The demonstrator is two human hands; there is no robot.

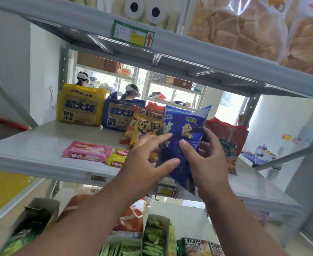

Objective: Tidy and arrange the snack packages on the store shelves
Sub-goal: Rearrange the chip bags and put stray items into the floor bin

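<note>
Gripping the blue snack bag (184, 137) in my right hand (205, 159), my left hand (144, 159) steadies it with straight fingers. Its base overhangs the shelf (41, 150) edge; released early, it could drop.

The middle shelf (41, 143) runs across the centre of the frame. At its back left stand two big noodle packs (80, 105) side by side. Near the front edge, left of centre, wafer packs (88, 151) lie flat. Right of them, upright snack bags (146, 126) stand one behind another. Just right of those, the held bag (184, 137) sits between the left hand (144, 159) and the right hand (206, 159). Further right, another bag (227, 133) stands behind the right hand. Above, at upper right, cracker bags (244, 28) rest on the top shelf (189, 50). Below, at the bottom of the frame, open boxes (156, 233) sit on the lower shelf.
</note>
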